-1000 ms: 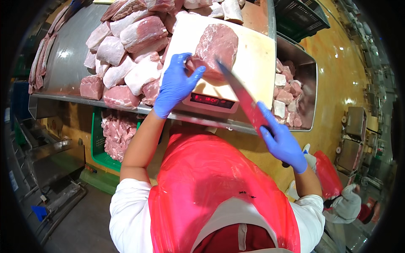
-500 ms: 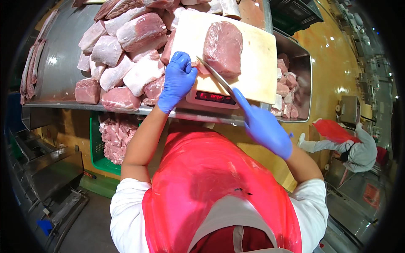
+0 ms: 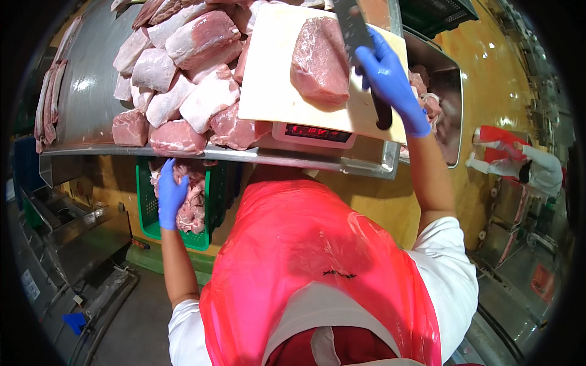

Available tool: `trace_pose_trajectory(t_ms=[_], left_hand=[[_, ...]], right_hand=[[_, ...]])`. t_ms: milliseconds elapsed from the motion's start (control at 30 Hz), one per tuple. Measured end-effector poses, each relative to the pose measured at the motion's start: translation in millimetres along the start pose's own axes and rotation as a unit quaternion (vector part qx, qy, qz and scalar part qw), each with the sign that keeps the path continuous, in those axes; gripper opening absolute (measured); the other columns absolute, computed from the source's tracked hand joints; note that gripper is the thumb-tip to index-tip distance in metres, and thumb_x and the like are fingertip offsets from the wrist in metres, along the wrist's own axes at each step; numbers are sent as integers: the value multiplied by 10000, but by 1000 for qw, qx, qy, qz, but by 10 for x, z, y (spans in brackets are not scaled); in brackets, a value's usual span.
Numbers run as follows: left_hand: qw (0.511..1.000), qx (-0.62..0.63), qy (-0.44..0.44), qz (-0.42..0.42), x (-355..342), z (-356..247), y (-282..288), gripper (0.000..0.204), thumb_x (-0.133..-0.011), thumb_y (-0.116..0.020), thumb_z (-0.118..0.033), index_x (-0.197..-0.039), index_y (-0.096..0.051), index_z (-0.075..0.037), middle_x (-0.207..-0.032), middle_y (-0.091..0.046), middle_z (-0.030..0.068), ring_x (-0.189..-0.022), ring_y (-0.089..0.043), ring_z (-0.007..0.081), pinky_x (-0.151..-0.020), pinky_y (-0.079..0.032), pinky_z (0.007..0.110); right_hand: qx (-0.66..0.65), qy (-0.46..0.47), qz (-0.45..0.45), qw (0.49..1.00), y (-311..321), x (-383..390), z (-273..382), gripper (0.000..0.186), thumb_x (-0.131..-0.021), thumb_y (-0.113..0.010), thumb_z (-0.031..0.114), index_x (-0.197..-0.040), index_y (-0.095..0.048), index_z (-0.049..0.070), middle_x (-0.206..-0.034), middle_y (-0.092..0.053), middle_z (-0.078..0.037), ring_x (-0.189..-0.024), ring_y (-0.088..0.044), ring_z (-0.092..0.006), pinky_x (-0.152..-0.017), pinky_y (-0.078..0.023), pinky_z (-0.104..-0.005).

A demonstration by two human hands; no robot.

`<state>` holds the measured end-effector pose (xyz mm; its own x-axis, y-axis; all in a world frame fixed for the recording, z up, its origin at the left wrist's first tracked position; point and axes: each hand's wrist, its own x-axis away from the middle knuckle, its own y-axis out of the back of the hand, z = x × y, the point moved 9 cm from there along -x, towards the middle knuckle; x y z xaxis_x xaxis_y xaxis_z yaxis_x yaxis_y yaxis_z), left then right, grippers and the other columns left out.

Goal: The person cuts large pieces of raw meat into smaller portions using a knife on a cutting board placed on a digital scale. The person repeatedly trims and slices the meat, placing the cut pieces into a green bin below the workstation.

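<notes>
On a pale cutting board [image 3: 268, 97] lies a trimmed block of raw meat [image 3: 318, 64]. My right hand [image 3: 390, 79], in a blue glove, grips a knife [image 3: 352, 27] beside the block's right edge. Its blade points away from me, and the dark handle sticks out below my palm. Beneath the board's near edge sits a scale [image 3: 314, 134] with a lit red display. Over a green crate [image 3: 146, 207] of meat trimmings [image 3: 193, 198] hangs my gloved left hand [image 3: 172, 195], thumb and fingers apart, with nothing seen in it.
Several large meat pieces [image 3: 204, 39] are piled left of the board on a steel table [image 3: 91, 91]. Long meat strips [image 3: 52, 100] lie at its far left edge. A metal bin [image 3: 448, 116] with meat chunks stands right. Another person [image 3: 537, 168] is further right.
My left hand has left the board and moved down-left to the green crate; the small scrap near it is gone from the board. My right hand has moved up and right, knife still gripped.
</notes>
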<state>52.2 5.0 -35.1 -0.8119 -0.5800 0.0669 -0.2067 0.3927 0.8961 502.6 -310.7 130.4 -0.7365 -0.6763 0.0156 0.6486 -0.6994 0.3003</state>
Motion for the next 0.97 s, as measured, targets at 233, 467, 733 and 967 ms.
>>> trace_pose_trajectory(t_ms=[233, 467, 733, 967], left_hand=[[874, 417, -209, -136, -1679, -2941, 104, 548, -1026, -554, -199, -1507, -392, 8, -1508, -450, 163, -1392, -435, 278, -1171, -326, 359], [869, 361, -335, 47, -2114, -3752, -254, 456, -974, -581, -207, -1370, -548, 16, -1352, -582, 239, -1268, -554, 364, -1104, -408, 400], [892, 132, -378, -212, -971, -4051, 125, 289, -799, -770, -102, -1071, -674, -114, -1070, -631, 94, -1047, -598, 308, -912, -467, 432], [907, 82, -356, -211, -1112, -3972, -218, 292, -760, -787, -135, -1020, -654, -122, -1016, -614, 84, -1010, -587, 316, -895, -453, 448]], right_hand=[[-216, -32, -205, 954, -191, 211, -534, 200, -980, -488, 49, -1178, -458, 46, -826, -564, -54, -584, -542, -98, -456, -461, -225], [-230, -11, -149, 962, -259, 586, -387, 261, -1038, -503, 125, -1284, -462, 47, -826, -579, -31, -613, -549, -89, -504, -459, -234], [169, 35, 75, 982, -249, 335, 134, 634, -1021, -521, 181, -1609, -291, 229, -989, -727, -213, -851, -712, -357, -830, -535, -407], [267, 48, 236, 933, -218, 491, -353, 635, -1007, -509, 228, -1604, -295, 209, -1099, -707, -267, -1065, -670, -446, -1019, -510, -459]])
